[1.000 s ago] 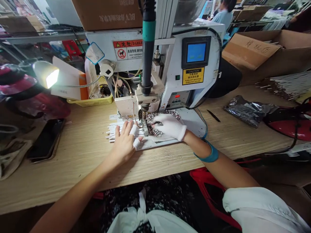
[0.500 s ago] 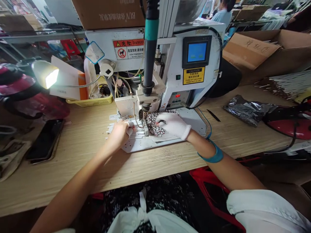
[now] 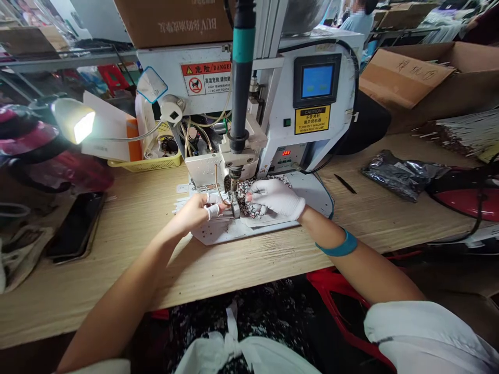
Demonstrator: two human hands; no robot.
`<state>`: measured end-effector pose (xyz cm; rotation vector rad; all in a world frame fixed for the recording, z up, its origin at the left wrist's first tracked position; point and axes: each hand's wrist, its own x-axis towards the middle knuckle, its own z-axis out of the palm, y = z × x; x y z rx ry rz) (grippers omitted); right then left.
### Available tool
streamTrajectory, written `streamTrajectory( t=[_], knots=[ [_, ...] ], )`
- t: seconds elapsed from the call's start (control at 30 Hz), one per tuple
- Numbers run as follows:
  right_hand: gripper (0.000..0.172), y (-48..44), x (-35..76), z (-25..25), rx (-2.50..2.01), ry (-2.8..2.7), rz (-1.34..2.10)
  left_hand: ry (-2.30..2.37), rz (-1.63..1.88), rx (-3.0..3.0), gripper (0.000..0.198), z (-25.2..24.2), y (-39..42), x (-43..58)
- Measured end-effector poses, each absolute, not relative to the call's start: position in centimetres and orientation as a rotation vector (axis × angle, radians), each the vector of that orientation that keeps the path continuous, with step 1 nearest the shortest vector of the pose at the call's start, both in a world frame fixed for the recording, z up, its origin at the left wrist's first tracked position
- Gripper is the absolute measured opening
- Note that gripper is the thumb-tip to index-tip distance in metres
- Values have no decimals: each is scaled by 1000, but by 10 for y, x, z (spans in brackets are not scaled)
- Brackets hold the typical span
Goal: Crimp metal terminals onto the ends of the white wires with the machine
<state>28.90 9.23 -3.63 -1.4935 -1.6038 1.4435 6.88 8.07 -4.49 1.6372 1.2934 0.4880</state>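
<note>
My left hand (image 3: pixel 197 210), bare with white tape on two fingertips, is pinched on a thin white strip right under the machine head (image 3: pixel 233 179). More white strips (image 3: pixel 183 205) lie fanned on the plate beneath it. My right hand (image 3: pixel 278 198), in a white glove, is curled down on a patterned black-and-white fabric piece (image 3: pixel 249 200) just right of the head. Both hands meet at the small metal post below the head, on the white machine plate (image 3: pixel 307 192).
The white machine (image 3: pixel 315 104) with a blue screen stands behind. A lit lamp (image 3: pixel 74 124) and yellow basket (image 3: pixel 148 162) are at left, a phone (image 3: pixel 76 226) lies near the table's left. Cardboard box (image 3: pixel 421 78), dark foil bag (image 3: pixel 401 174) and red object (image 3: pixel 468 200) sit at right.
My left hand went from lying flat on the white strips to a pinch, then moved right under the machine head. My right hand shifted slightly left on the fabric.
</note>
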Motion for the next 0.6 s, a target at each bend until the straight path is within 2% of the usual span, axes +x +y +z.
streamTrajectory(
  t=[0.17,0.43,0.6],
  knots=[
    [10,96,286,-39,-1277,-1439,1698,1244,501,1575,34,-46,82,74],
    [16,100,285,-35,-1174,-1389,1798,1225,563,1492,30,-42,78,76],
    [26,99,286,-42,-1130,-1374,1803,1243,582,1509,31,-46,79,73]
  ],
)
